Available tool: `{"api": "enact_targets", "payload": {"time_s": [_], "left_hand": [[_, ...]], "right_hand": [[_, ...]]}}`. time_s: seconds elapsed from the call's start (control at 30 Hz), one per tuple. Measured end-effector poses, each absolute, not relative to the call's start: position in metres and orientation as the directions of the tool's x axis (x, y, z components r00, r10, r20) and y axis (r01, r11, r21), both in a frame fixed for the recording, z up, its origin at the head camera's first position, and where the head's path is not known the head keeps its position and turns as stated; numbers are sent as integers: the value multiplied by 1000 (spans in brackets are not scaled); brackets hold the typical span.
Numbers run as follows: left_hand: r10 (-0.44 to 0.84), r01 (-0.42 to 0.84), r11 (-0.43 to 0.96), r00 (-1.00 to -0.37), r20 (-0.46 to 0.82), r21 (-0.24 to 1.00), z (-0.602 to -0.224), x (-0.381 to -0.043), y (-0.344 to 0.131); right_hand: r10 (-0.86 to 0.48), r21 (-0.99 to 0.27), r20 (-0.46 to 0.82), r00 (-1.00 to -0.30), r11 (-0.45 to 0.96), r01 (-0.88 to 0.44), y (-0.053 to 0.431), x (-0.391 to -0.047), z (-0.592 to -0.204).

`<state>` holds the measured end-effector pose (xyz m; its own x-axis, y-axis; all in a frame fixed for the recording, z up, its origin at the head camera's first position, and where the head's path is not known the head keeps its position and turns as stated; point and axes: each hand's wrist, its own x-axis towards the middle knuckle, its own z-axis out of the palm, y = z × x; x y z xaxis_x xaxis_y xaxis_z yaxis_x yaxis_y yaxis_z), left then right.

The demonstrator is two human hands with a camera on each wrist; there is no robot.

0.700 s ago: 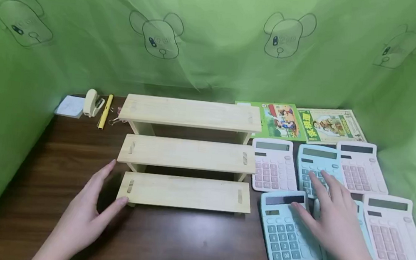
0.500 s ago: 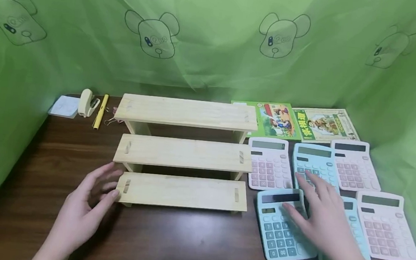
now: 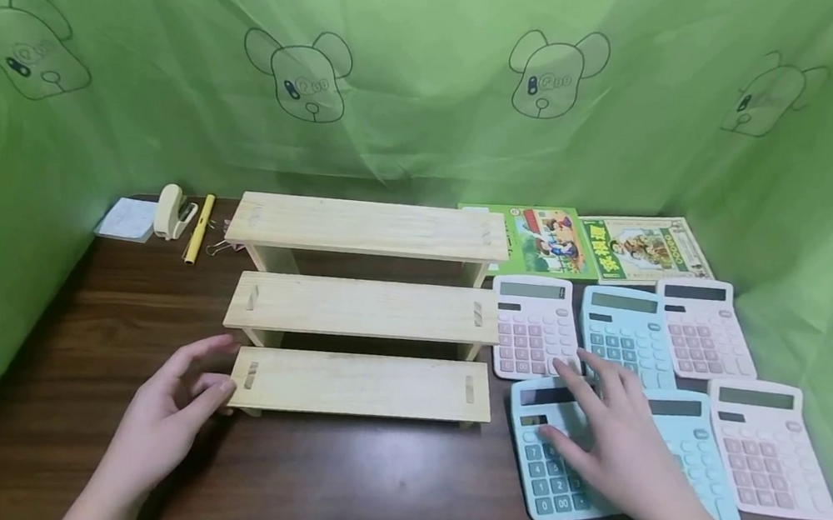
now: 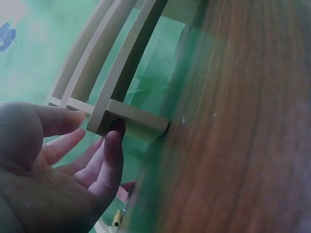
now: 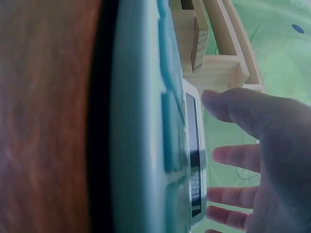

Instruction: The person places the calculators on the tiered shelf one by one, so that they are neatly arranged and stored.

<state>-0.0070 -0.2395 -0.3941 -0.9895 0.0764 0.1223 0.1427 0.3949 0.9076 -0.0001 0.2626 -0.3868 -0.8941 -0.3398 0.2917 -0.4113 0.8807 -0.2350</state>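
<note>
A three-step wooden shelf rack [image 3: 374, 386] stands mid-table in the head view. My left hand [image 3: 164, 411] is at the left end of its lowest board, thumb at the edge and fingers curled behind. In the left wrist view, the board's corner [image 4: 99, 121] lies between thumb and a fingertip under it. My right hand [image 3: 620, 447] hovers with spread fingers over a light-blue calculator [image 3: 553, 482], partly covering it. A second blue calculator [image 3: 699, 455] lies beside it, partly behind the wrist. In the right wrist view, the thumb and fingers hold nothing.
A third blue calculator [image 3: 625, 314] and several pink-and-white calculators [image 3: 536, 305] lie on the right. Two booklets [image 3: 550, 239] are behind them. At the back left are a notepad [image 3: 127, 219], a white stapler-like item [image 3: 168, 211], a yellow pen [image 3: 198, 231] and clips. Green cloth [image 3: 426, 85] encloses the table.
My left hand has drawn its fingers in round the lowest board's end. My right hand has moved left, from over the rear blue calculator toward the front-left one.
</note>
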Motion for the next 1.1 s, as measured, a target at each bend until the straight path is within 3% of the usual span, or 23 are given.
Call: {"api": "enact_targets", "payload": {"time_s": [0.13,0.23,0.4,0.63,0.93,1.1], "left_hand": [[97,96,270,-993,72,958,-399,-11,-242],[159,27,230,-987,-10,973,-403,-13,-250],[311,-60,220,-942,-128,974,-409,-23,-270],[395,-202,42,-896,-202,978,-412,-39,-273],[455,-343,52,-828,-328,938,-413,-55,-271],[514,-351,87,-786,-344,932,-412,-63,-272]], "right_hand": [[-363,-213,261,-894,882,-420,256,1,-386],[-377,-164,166,-911,901,-403,248,4,-385],[-368,-51,3,-930,928,-368,237,9,-381],[-327,17,-88,-941,944,-330,225,7,-379],[-272,58,-94,-958,959,-278,216,5,-387],[-251,41,-146,-957,965,-260,212,3,-387]]}}
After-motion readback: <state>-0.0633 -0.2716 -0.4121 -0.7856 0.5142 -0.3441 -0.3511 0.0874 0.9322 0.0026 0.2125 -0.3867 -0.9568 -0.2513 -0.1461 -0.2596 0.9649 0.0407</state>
